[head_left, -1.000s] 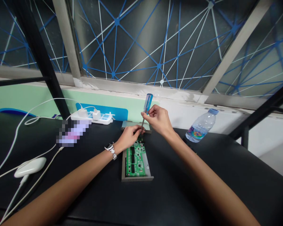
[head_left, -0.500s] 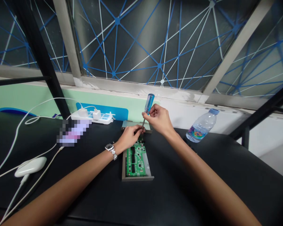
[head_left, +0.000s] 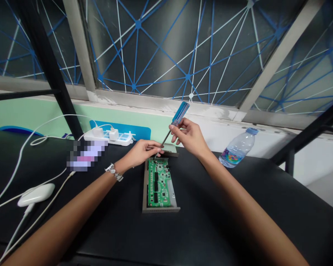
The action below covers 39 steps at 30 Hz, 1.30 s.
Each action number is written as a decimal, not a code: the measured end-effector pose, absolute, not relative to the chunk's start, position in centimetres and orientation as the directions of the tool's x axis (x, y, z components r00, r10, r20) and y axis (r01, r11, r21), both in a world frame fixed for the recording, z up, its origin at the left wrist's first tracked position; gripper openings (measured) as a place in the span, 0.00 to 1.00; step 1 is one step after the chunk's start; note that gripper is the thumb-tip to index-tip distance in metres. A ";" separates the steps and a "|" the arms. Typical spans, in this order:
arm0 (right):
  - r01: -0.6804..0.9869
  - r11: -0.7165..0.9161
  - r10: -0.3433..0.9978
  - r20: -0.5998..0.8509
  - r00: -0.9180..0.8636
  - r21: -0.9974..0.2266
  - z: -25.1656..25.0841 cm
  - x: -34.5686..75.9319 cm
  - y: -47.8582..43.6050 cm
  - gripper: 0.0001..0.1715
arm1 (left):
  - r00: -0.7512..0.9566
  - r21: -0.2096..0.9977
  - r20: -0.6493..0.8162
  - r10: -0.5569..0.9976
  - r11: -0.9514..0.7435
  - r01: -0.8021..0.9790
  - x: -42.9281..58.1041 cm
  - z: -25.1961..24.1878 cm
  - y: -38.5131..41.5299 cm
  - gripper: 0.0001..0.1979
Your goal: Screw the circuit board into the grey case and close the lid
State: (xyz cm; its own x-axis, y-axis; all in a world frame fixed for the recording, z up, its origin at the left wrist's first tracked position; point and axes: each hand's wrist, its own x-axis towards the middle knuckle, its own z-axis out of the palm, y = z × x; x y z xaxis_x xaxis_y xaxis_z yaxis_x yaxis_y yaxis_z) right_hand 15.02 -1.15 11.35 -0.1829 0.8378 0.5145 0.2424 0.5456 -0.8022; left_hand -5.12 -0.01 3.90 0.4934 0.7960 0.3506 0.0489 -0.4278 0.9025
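Note:
A screwdriver with a clear blue handle slants down to the left. My right hand pinches it low on the handle, other fingers loosely curled. Lower down, the thumb and fingers of my left hand close around the shaft near the tip. The shaft's end is over the far left corner of a green circuit board, which sits in an open metal case. Whether the tip touches a screw is too small to tell. Behind the case lies a flat metal cover, partly hidden by my left hand.
A water bottle leans by the wall at the right. To the left are a power strip with plugs, a blurred-out phone-like object, a white rounded device and loose white cables. Everything rests on a black tabletop.
The screwdriver's tip and my left hand have shifted left to the case's far left corner. The screwdriver leans more to the right, and more of the board shows.

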 end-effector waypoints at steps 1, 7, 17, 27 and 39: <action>0.230 0.531 0.846 0.496 -0.195 -0.815 11.3 14.9 -1.1 0.17 | 0.499 0.907 0.331 0.801 -0.417 0.068 -5.8 4.3 -0.1 0.13; 0.115 0.331 0.911 0.285 -0.298 -0.936 10.6 13.5 -1.6 0.14 | 0.547 0.887 0.214 0.810 -0.396 0.239 -8.0 5.1 -0.8 0.12; 0.035 0.336 0.882 0.302 -0.362 -0.941 9.1 12.5 -1.6 0.13 | 0.575 0.622 0.088 0.814 -0.495 0.606 -10.2 6.0 -0.8 0.11; -0.006 0.304 0.915 0.294 -0.276 -0.953 9.7 13.3 -1.1 0.12 | 0.486 0.482 -0.145 0.862 -0.368 0.795 -12.5 3.3 1.0 0.07; 0.091 0.362 0.930 0.353 -0.098 -0.928 9.7 14.3 -0.5 0.24 | 0.573 0.684 0.111 0.812 -0.481 0.549 -8.9 4.5 -1.2 0.07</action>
